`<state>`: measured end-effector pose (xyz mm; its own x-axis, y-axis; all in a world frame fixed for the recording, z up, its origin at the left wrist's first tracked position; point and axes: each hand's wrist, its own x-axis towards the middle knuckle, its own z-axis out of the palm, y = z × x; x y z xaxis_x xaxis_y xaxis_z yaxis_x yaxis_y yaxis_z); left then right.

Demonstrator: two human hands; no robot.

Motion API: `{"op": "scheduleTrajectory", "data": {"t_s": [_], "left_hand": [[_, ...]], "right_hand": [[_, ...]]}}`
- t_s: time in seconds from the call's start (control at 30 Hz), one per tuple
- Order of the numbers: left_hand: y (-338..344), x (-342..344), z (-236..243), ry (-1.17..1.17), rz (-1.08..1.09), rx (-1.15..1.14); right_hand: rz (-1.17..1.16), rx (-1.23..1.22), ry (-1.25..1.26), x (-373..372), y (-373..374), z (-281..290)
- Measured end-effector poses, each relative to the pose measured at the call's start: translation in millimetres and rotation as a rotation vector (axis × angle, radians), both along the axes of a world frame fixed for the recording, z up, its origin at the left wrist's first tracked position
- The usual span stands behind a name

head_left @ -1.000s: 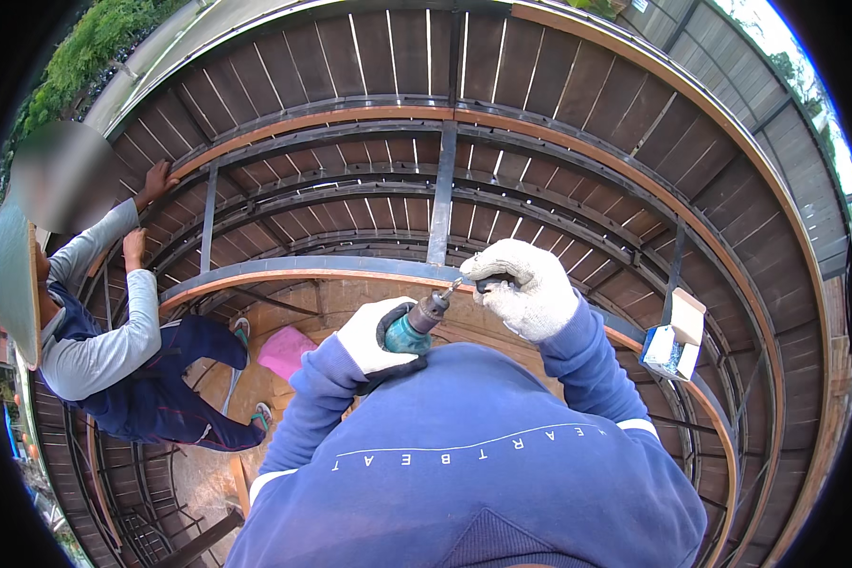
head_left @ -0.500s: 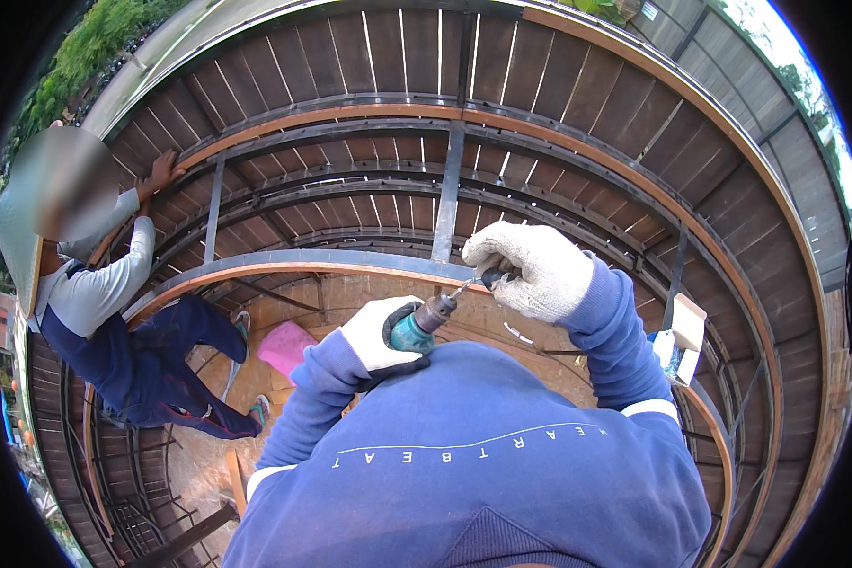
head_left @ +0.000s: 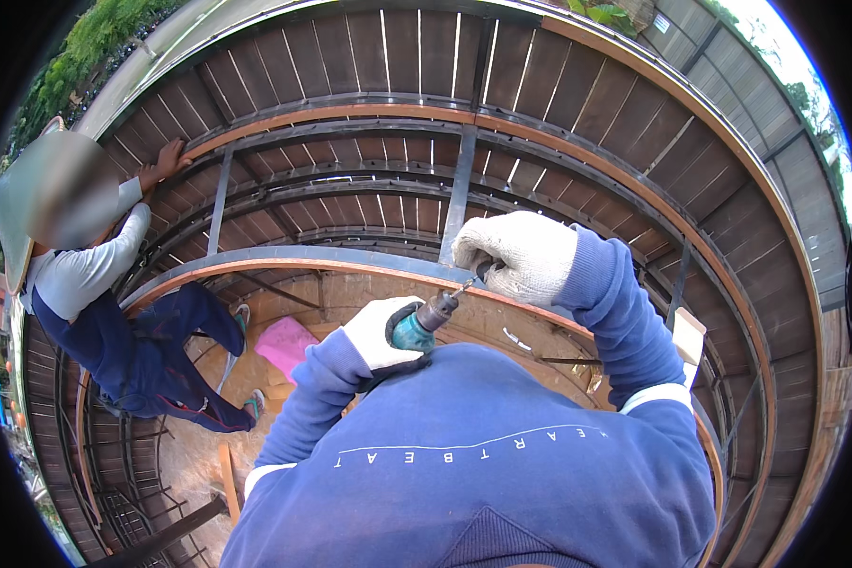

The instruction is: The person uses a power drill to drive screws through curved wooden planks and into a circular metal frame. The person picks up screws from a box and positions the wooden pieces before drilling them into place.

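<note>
My left hand [head_left: 374,333], in a white glove with dark patches, is wrapped around a teal power drill [head_left: 412,333] held close to my body. Its dark chuck [head_left: 437,308] points up and to the right, with a thin metal drill bit [head_left: 462,287] standing out of it. At the bit's tip, my right hand [head_left: 521,254], also in a white glove, is closed in a pinch. Something small and black shows between those fingers; whether it is a held piece or the glove's coating I cannot tell.
Curved metal rails [head_left: 350,260] and dark slatted tiers [head_left: 350,57] arc around in front. Another person [head_left: 85,275] in a hat sits at the left, hands on a rail. Pink cloth [head_left: 284,343] lies on the brown floor. A small open box [head_left: 688,336] is partly behind my right arm.
My right hand has shifted slightly left and up, its fingers still by the bit. My right forearm now covers more of the box. The left hand and drill stay nearly in place.
</note>
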<state>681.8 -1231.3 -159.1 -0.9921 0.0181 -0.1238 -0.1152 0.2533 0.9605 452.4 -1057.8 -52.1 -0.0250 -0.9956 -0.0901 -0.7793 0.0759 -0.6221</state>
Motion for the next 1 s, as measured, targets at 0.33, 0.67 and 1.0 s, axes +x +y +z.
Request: {"op": "scheduleTrajectory", "data": {"t_s": [0.33, 0.67, 1.0], "left_hand": [[-15, 20, -5, 0.024, 0.161, 0.119], [-54, 83, -40, 0.121, 0.681, 0.566], [-158, 128, -54, 0.285, 0.999, 1.026]], "right_hand": [[-0.228, -0.341, -0.491, 10, -22, -34], [-0.142, -0.302, -0.420, 91, -40, -140], [0.205, -0.428, 0.050, 174, -174, -92]]}}
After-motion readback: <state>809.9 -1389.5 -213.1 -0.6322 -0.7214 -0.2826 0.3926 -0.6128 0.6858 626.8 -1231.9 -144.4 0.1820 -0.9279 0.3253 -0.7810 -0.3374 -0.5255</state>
